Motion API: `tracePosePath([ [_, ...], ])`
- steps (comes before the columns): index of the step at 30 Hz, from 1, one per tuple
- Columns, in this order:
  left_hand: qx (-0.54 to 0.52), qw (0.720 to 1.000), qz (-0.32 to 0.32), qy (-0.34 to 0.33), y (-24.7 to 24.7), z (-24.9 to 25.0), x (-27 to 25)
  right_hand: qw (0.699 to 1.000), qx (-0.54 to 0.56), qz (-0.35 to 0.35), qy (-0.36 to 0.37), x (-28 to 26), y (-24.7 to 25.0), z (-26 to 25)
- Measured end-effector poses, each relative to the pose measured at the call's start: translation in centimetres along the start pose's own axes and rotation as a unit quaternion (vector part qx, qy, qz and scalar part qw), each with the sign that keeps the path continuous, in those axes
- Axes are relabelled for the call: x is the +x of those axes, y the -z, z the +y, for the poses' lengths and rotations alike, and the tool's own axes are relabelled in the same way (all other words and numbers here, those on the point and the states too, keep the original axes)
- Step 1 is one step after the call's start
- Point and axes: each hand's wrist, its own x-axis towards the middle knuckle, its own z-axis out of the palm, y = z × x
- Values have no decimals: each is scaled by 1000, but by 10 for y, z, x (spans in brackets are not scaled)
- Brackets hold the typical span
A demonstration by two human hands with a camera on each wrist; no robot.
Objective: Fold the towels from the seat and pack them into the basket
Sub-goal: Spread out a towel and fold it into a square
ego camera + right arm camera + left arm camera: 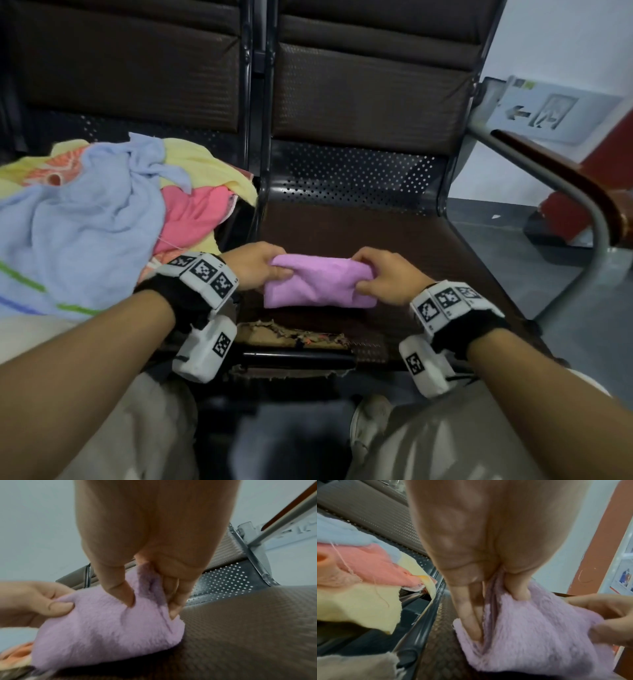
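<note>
A folded pink-purple towel [317, 282] hangs just above the brown seat cushion [394, 240], held at both ends. My left hand [258, 270] pinches its left end, thumb on top and fingers under the fold. At the right end, my right hand [378, 275] pinches the towel in the same way. The left wrist view shows the towel [539, 628] bunched between thumb and fingers [469, 615]. From the right wrist, the towel [102, 622] is seen gripped between thumb and fingers [175, 601]. No basket is in view.
A heap of unfolded towels [96, 219], blue, yellow, pink and orange-patterned, fills the seat to the left. A curved metal and wood armrest [565, 192] stands at the right. The seat's front edge [294, 337] is torn. My knees are below the seat.
</note>
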Motion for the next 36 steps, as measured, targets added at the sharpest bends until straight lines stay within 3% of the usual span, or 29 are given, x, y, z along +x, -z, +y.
tracePosePath([
  [3, -58, 994, 75, 47, 3, -6, 12, 995, 80, 40, -32, 18, 5, 4],
  [6, -15, 988, 134, 76, 5, -13, 29, 985, 140, 55, -85, 38, 2, 12],
  [8, 15, 984, 152, 91, 5, -18, 41, 985, 113, 56, -121, 50, -2, 19],
  [14, 63, 980, 145, 124, -4, -30, 72, 962, 57, -36, -266, 75, -12, 25],
  [18, 76, 978, 152, 125, -8, -33, 78, 948, 77, -100, -293, 83, -12, 23],
  [22, 114, 976, 142, 121, -7, -30, 74, 958, 110, -80, -252, 94, -1, 3],
  [24, 107, 977, 164, 81, -5, -23, 71, 969, 123, -57, -206, 96, 8, -11],
  [28, -65, 975, 208, -39, 3, 4, 58, 986, 153, 6, -59, 87, 35, -33],
  [33, -127, 965, 192, -122, 15, 47, 40, 974, 200, 25, 105, 47, 71, -60],
  [36, -103, 968, 172, -149, 18, 67, 26, 964, 198, 102, 145, 15, 90, -70],
])
